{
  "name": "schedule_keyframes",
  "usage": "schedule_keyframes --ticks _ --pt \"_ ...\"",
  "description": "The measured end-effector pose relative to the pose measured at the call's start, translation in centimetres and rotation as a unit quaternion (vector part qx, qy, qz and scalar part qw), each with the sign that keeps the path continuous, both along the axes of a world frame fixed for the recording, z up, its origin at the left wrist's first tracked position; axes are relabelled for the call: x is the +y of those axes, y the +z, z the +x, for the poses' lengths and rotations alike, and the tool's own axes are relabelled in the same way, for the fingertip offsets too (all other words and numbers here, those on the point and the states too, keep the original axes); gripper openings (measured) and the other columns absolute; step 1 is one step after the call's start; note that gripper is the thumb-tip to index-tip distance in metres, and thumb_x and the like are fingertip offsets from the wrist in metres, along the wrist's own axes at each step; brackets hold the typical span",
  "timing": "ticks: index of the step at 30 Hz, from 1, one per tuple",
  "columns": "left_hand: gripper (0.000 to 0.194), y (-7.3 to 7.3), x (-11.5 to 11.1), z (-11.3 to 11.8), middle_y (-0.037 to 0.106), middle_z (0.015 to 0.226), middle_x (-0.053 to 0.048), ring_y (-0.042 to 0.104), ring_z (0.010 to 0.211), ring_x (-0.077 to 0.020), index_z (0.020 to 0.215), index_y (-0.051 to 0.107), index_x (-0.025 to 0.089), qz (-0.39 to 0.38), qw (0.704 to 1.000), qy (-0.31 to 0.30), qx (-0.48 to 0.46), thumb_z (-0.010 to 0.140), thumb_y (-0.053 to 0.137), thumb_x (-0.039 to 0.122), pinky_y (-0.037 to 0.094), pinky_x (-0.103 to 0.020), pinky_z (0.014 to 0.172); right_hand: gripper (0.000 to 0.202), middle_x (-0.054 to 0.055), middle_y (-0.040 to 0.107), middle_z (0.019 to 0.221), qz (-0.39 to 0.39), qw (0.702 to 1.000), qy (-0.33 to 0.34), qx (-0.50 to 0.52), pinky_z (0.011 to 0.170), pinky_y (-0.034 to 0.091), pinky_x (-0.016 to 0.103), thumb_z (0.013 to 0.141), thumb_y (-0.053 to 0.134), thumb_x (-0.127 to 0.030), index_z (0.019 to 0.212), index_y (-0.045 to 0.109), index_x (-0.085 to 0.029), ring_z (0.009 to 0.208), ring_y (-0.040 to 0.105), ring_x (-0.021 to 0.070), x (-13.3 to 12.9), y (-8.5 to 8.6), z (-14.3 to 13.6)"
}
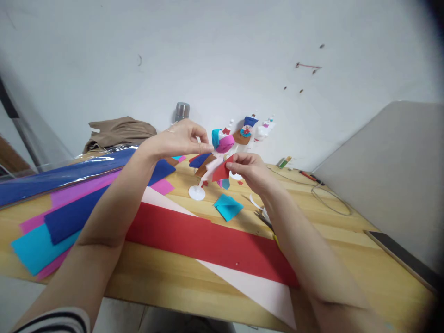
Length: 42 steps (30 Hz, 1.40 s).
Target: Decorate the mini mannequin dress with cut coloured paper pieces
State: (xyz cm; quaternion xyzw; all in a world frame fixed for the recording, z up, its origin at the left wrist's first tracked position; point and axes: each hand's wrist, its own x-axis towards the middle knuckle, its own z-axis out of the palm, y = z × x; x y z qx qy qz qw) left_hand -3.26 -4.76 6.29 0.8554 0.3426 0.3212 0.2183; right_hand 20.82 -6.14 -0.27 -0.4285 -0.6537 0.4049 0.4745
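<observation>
Shining bright red, a small flat piece (pixel 219 172) with straight edges is up over the middle of the table (pixel 156 275). It is next to a pale pink piece (pixel 211 170), with brown and blue bits fanned out beside that. Just above is a white puffy shape (pixel 225 142) wrapped in turquoise and pink.

The right hand (pixel 250 170) pinches the red piece between its thumb and fingers. The left hand (pixel 183 138) is bent at the wrist, with its thumb and fingers pointing at the puffy shape's side. I cannot tell if it grips anything. Both arms reach forward.

The table is light wood. A long red strip (pixel 208 238) lies across a pale pink strip (pixel 258 289). A folded turquoise piece (pixel 228 207) lies near scissors (pixel 265 219), partly hidden by the right arm. A brown cloth (pixel 121 132) and a gray bottle (pixel 182 111) are at the back, by a pale wall (pixel 222 55).
</observation>
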Motion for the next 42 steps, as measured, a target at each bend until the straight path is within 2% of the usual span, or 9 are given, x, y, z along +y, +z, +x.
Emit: schedule_keyframes --ticks 3,6,10,16,23,29,37,40,42 --pt "0.042 -1.0 1.1 1.3 0.068 0.087 -0.006 0.062 0.08 -0.0167 0.105 0.071 0.012 0.03 0.995 0.091 -0.033 0.078 0.072 0.043 0.047 -0.029 0.075 0.022 0.0 0.063 0.059 0.016 1.0 -0.007 -0.002 0.061 0.04 0.031 0.063 0.079 -0.037 0.059 0.065 -0.02 0.058 0.053 0.0135 -0.4 0.0 -0.3" --pt "0.047 -2.7 2.6 2.6 0.069 0.108 -0.013 0.064 0.098 -0.022 0.108 0.068 0.01 -0.005 0.995 0.093 -0.041 0.075 0.075 0.042 0.05 -0.033 0.085 0.022 0.0 0.063 0.06 0.044 0.999 -0.019 -0.015 0.06 0.041 0.031 0.063 0.079 -0.038 0.061 0.066 -0.021 0.058 0.055 0.0146 -0.8 -0.1 -0.6" --pt "0.042 -4.5 4.5 2.3 0.069 0.116 -0.016 0.064 0.107 -0.0236 0.108 0.065 0.009 -0.114 0.988 0.014 -0.1 0.074 0.075 0.033 0.051 -0.035 0.091 0.02 0.0 0.062 0.059 0.085 0.994 -0.046 -0.055 0.056 0.037 0.031 0.068 0.074 -0.038 0.063 0.066 -0.021 0.055 0.051 0.014 -1.1 -0.5 -0.7" --pt "0.083 -5.7 6.2 2.7 0.048 0.152 -0.022 0.041 0.145 -0.0302 0.144 0.044 0.014 -0.205 0.943 -0.14 -0.221 0.074 0.078 0.043 0.038 -0.043 0.114 0.015 0.001 0.064 0.062 0.147 0.98 -0.075 -0.108 0.055 0.039 0.031 0.07 0.072 -0.034 0.064 0.067 -0.021 0.057 0.052 0.0144 -1.0 -0.6 -0.8" --pt "0.058 -5.8 8.1 4.8 0.07 0.12 -0.011 0.063 0.115 -0.0243 0.118 0.067 0.018 -0.208 0.924 -0.262 -0.184 0.066 0.085 0.033 0.047 -0.039 0.102 0.017 0.001 0.064 0.06 0.12 0.988 -0.036 -0.093 0.055 0.041 0.031 0.07 0.072 -0.037 0.065 0.068 -0.021 0.055 0.054 0.0151 0.0 -0.2 -1.3" --pt "0.044 -6.2 8.3 4.3 0.07 0.094 -0.002 0.065 0.088 -0.0153 0.099 0.068 0.016 -0.236 0.914 -0.239 -0.226 0.061 0.087 0.026 0.05 -0.03 0.087 0.012 0.002 0.063 0.065 0.194 0.975 -0.047 -0.093 0.064 0.044 0.035 0.071 0.073 -0.036 0.065 0.072 -0.025 0.064 0.056 0.0185 1.0 -1.2 -1.4" --pt "0.044 -6.7 8.6 4.1 0.07 0.096 -0.004 0.065 0.089 -0.0166 0.099 0.066 0.016 -0.26 0.91 -0.203 -0.251 0.062 0.088 0.028 0.051 -0.03 0.083 0.007 0.004 0.065 0.072 0.319 0.939 -0.051 -0.118 0.078 0.046 0.042 0.079 0.072 -0.031 0.072 0.076 -0.03 0.076 0.057 0.0235 1.2 -2.7 -0.8" --pt "0.047 -6.6 8.4 4.1 0.069 0.096 -0.004 0.064 0.085 -0.0154 0.101 0.066 0.016 -0.261 0.909 -0.202 -0.254 0.061 0.088 0.029 0.05 -0.029 0.08 0.011 0.002 0.061 0.066 0.269 0.958 -0.053 -0.082 0.073 0.044 0.039 0.075 0.075 -0.032 0.066 0.071 -0.027 0.07 0.054 0.0205 0.5 -2.5 -0.7" --pt "0.046 -6.6 8.3 4.1 0.068 0.094 -0.003 0.062 0.082 -0.0138 0.1 0.066 0.016 -0.257 0.906 -0.208 -0.264 0.061 0.088 0.028 0.05 -0.027 0.079 0.018 0.0 0.057 0.06 0.15 0.986 -0.052 -0.046 0.065 0.041 0.035 0.071 0.076 -0.036 0.061 0.066 -0.025 0.061 0.049 0.017 -0.1 -2.3 -0.6"
